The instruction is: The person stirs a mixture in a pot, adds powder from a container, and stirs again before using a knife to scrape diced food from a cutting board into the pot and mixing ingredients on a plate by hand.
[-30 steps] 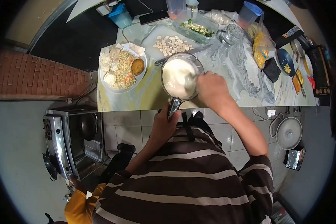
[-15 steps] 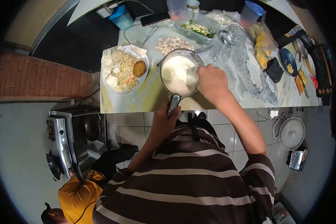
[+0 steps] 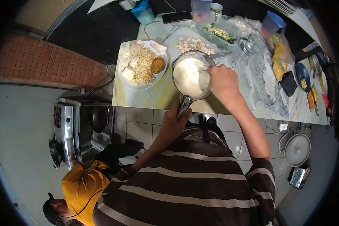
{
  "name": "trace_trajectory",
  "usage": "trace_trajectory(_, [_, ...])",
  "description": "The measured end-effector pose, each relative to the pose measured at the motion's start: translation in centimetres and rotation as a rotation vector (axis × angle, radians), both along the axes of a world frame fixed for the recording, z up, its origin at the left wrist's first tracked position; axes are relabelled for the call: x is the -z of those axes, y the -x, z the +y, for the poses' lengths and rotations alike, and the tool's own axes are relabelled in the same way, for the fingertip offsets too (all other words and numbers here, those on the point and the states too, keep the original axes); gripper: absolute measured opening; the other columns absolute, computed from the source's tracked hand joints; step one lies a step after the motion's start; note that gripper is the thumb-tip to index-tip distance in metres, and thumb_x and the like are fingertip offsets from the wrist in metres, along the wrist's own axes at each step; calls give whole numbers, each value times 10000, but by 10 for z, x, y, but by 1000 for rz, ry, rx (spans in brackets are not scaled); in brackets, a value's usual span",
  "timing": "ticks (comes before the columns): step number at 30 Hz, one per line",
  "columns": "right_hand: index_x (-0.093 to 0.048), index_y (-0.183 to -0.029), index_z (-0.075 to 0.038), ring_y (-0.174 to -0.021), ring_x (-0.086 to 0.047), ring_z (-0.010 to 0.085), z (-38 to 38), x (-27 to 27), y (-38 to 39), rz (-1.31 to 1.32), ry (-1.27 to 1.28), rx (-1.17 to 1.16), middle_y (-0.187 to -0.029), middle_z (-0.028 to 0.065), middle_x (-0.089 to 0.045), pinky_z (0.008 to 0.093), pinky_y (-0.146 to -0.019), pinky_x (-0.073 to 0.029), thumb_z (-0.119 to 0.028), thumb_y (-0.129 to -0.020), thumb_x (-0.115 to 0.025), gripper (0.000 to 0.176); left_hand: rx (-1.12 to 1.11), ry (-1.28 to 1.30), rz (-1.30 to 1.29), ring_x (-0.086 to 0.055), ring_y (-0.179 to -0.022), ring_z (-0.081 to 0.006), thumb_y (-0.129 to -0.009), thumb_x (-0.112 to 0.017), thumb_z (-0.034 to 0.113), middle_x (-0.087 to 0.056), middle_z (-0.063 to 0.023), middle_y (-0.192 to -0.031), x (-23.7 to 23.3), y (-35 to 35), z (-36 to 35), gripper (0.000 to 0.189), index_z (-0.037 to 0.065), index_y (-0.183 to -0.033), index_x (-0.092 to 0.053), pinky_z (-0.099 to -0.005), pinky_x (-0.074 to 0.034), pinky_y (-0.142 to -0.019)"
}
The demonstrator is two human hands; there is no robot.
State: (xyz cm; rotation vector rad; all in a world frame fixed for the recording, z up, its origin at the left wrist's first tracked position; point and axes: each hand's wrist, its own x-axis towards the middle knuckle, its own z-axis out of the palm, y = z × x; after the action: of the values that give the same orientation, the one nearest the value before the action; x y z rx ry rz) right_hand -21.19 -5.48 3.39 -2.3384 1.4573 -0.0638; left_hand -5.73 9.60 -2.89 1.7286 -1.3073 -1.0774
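A saucepan [image 3: 181, 60] of creamy white batter [image 3: 191, 77] stands near the front edge of the marble-patterned counter. My left hand [image 3: 176, 118] is wrapped round its dark and silver handle [image 3: 184, 106]. At the pan's right rim my right hand [image 3: 224, 83] is closed, its fingers over the batter; whatever it grips is hidden by the hand. To the left lies a white plate [image 3: 141, 87] with chopped vegetable filling [image 3: 141, 71], pale wrapped pieces and a brown fried ball [image 3: 158, 65]. Small pale cubes [image 3: 194, 45] are spread behind the pan, with a knife blade [image 3: 220, 55] beside them.
A plastic box [image 3: 229, 44] of chopped greens, a glass jar [image 3: 252, 45] and a bag of yellow pieces [image 3: 280, 60] stand at the back and right. A blue pan [image 3: 302, 75] lies farther right. A person in yellow [image 3: 84, 186] crouches by a stove [image 3: 66, 126] at lower left.
The view has shifted, so the counter and its things appear farther right. My left hand still grips the handle, and my right hand stays at the pan's right rim while the batter surface looks different.
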Motion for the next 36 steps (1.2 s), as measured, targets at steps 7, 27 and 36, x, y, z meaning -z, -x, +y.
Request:
trace_trajectory(7, [-744,-980,-62,-881,-704,381,0,-13,-4,5,-46,-67,-939,233,-700,446,-791,-567,-100,-793,-648,213,-36,-22,43,-624,-568,-267,-956,-638,196,-614,-165,-658,0,1,3,264,-40,-1047,-562,-397,-451,-546])
trace_trajectory(27, [-739,-955,-52,-804,-683,416,15,11,-13,15,119,-45,-839,249,-683,471,-769,-553,-74,-793,-630,197,-139,-117,87,-650,-581,-294,-943,-662,228,-616,-174,-649,4,-15,5,303,-46,-1041,-579,-395,-464,-544])
trace_trajectory(36, [-736,-896,-78,-773,-674,423,22,20,26,182,169,20,-804,245,-679,483,-743,-557,-102,-822,-599,158,18,40,22,-633,-554,-321,-946,-661,205,-592,-188,-624,1,1,1,269,-39,-1003,-561,-406,-448,-526])
